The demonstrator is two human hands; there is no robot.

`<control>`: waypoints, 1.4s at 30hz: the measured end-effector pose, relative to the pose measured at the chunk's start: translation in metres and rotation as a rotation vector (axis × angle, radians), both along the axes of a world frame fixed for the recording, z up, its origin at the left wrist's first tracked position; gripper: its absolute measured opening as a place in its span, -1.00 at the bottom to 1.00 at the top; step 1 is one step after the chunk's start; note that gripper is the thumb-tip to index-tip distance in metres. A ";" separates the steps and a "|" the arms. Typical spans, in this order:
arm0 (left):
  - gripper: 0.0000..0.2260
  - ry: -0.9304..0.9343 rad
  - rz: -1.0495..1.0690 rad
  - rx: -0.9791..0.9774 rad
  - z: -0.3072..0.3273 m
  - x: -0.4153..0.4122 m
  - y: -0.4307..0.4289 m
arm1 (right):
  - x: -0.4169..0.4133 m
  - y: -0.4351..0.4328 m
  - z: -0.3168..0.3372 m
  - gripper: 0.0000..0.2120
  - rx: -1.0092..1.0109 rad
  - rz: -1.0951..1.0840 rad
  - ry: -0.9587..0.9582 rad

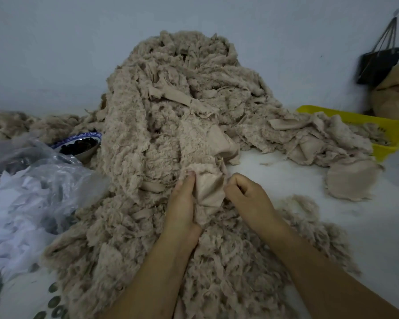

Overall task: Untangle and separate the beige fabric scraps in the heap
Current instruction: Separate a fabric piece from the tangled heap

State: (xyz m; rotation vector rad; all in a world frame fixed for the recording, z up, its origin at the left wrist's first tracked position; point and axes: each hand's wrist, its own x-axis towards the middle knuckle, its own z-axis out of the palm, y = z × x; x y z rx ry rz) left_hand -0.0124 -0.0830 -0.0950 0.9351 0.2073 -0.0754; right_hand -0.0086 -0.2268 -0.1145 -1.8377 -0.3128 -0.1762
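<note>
1. Left hand [182, 203] holds a smooth beige scrap [209, 192] by its left edge, fingers laid along it, thumb hidden under the cloth.
2. Right hand [247, 195], fingers curled, pinches the scrap's right edge.
3. Heap of beige fabric scraps [166, 107] lies under both hands and rises beyond them.
4. Left of the left hand: clear plastic bag [44, 176]; beyond it, a blue-rimmed bowl [85, 135].
5. Far right of the right hand: yellow basket [364, 117], scraps spilling over its near rim.

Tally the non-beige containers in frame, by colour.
Yellow: 1 basket
Blue-and-white: 1 bowl
Black: 1 hanging bag
Clear: 1 plastic bag
Total: 4
</note>
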 end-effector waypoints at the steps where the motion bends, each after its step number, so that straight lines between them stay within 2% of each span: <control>1: -0.68 0.020 0.011 -0.018 0.002 0.000 0.002 | -0.001 0.001 0.000 -0.68 -0.014 0.000 -0.009; 3: -0.69 -0.014 0.023 0.011 0.005 0.001 0.003 | -0.002 0.004 0.004 -0.67 0.003 -0.049 -0.057; 6: -0.77 -0.148 0.013 0.228 0.002 -0.004 -0.002 | -0.003 0.006 0.008 -0.66 0.114 -0.049 -0.113; 8: -0.78 -0.195 -0.034 0.342 -0.001 -0.009 -0.007 | -0.004 0.008 0.008 -0.59 0.048 0.025 -0.077; 9: -0.76 -0.197 -0.057 0.359 -0.002 -0.011 -0.009 | -0.005 0.010 0.008 -0.66 -0.014 0.021 -0.085; 11: -0.72 -0.204 -0.056 0.404 -0.002 -0.013 -0.010 | -0.003 0.011 0.007 -0.85 -0.058 -0.083 -0.142; 13: -0.69 -0.247 -0.053 0.411 0.001 -0.015 -0.012 | 0.001 0.005 0.007 -0.71 0.014 -0.219 -0.136; 15: -0.67 -0.257 -0.038 0.353 0.004 -0.013 -0.011 | 0.008 -0.005 0.007 -0.71 0.109 -0.318 -0.069; 18: -0.66 -0.125 -0.001 0.094 0.007 -0.006 -0.004 | 0.019 -0.016 0.004 -0.74 0.287 -0.396 0.060; 21: -0.59 -0.023 -0.006 -0.178 0.006 -0.001 0.008 | 0.022 -0.018 0.006 -0.72 0.291 -0.406 0.095; 23: -0.54 0.008 -0.020 -0.272 0.004 0.000 0.012 | 0.020 -0.013 0.005 -0.76 0.238 -0.339 0.126; 25: -0.49 0.001 -0.060 -0.312 0.001 -0.001 0.012 | 0.015 -0.007 0.006 -0.61 0.158 -0.309 0.117; 27: -0.46 -0.029 -0.081 -0.332 0.001 -0.001 0.012 | 0.007 -0.003 0.010 -0.62 0.149 -0.335 0.012; 30: -0.46 -0.071 -0.101 -0.354 -0.001 0.001 0.013 | -0.004 0.000 0.014 -0.39 0.148 -0.278 -0.098; 33: -0.41 -0.078 -0.155 -0.332 0.000 -0.001 0.012 | -0.010 0.010 0.014 -0.38 -0.022 -0.137 -0.122; 36: -0.40 -0.111 -0.184 -0.195 0.005 -0.007 0.008 | -0.008 0.016 0.011 -0.52 -0.024 -0.132 -0.096; 38: -0.44 -0.195 -0.148 0.074 0.003 -0.010 0.006 | -0.006 0.016 0.013 -0.63 0.041 -0.150 -0.081; 40: -0.57 -0.311 -0.162 0.344 0.000 -0.012 0.004 | -0.005 0.015 0.015 -0.67 0.078 -0.154 -0.064; 42: -0.72 -0.342 -0.222 0.467 -0.002 -0.015 0.001 | -0.003 0.014 0.015 -0.69 0.128 -0.148 -0.025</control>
